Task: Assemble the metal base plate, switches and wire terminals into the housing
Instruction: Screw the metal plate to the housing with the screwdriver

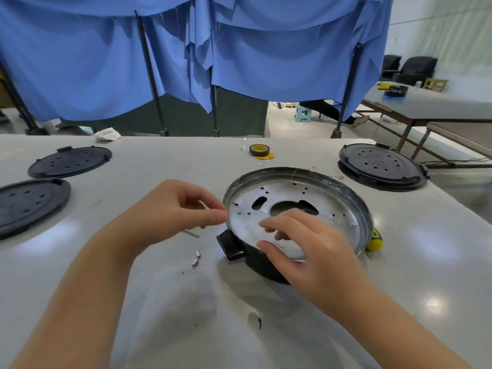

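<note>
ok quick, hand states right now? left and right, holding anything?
Left hand: fingertips pinched at the metal base plate's left rim; what they hold is too small to tell.
Right hand: fingers loosely curved over the plate's near edge, holding nothing visible.

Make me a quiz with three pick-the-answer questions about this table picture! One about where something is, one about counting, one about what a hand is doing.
1. Where is the tape roll?
A. beyond the metal base plate
B. inside the housing
C. under the left hand

2. How many black round lids lie on the table?
A. one
B. three
C. five

3. What is the left hand doing?
A. lying flat
B. pinching a small piece at the plate's rim
C. holding the tape

Answers:
1 A, it sits farther back on the table.
2 B, two on the left, one on the right.
3 B, thumb and fingertips meet at the rim.
</note>
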A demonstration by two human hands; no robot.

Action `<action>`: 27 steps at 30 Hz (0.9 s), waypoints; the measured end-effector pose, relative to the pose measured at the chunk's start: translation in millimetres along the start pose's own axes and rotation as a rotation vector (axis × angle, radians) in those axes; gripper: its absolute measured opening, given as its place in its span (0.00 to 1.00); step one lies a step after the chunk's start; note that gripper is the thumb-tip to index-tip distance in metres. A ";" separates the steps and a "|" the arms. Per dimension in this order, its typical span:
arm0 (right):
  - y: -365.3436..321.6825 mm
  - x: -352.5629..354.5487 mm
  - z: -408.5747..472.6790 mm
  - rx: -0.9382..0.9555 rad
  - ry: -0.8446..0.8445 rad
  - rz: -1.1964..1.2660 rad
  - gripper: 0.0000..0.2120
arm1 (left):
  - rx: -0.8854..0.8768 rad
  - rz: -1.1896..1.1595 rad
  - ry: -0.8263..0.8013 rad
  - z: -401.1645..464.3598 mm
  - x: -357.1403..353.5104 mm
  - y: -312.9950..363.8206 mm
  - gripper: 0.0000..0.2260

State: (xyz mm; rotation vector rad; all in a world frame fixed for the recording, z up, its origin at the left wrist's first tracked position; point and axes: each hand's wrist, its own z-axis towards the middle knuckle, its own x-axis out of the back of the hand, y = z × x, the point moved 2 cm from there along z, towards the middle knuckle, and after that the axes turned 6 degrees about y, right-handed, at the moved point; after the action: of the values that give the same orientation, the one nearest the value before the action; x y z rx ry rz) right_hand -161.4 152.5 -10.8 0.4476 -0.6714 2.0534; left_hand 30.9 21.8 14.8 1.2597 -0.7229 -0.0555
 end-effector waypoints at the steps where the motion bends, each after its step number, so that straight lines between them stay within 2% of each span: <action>1: -1.3 0.2 -0.6 0.009 0.034 0.034 0.09 | -0.027 -0.060 -0.035 -2.4 -6.0 7.1 0.16; 4: -5.6 2.4 -0.7 0.030 0.113 0.115 0.09 | -0.062 -0.156 -0.154 -6.6 -32.3 22.0 0.14; 9: -2.9 9.5 -0.2 -0.026 0.164 0.190 0.04 | -0.043 -0.210 -0.221 -8.7 -52.0 28.7 0.13; 14: -0.3 12.0 0.1 -0.168 0.096 0.345 0.05 | -0.019 -0.170 -0.221 -9.4 -55.3 30.7 0.13; 18: 1.4 16.6 2.0 -0.184 0.062 0.340 0.04 | -0.071 -0.110 -0.148 -10.6 -57.4 32.1 0.15; 21: 6.4 16.9 2.6 -0.255 -0.012 0.303 0.02 | -0.151 0.034 -0.120 -11.6 -58.4 31.6 0.12; 24: 13.3 14.5 1.9 -0.307 -0.032 0.221 0.05 | -0.219 0.294 -0.182 -17.0 -62.3 29.0 0.14; 27: 14.0 14.6 2.4 -0.313 -0.012 0.223 0.06 | -0.345 0.575 -0.143 -18.6 -68.3 26.7 0.13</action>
State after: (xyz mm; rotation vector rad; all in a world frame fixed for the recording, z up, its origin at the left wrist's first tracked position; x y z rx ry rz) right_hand -180.8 154.3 -5.0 0.2110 -1.0708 2.1026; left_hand -21.9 75.0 4.2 0.6926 -1.1245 0.1952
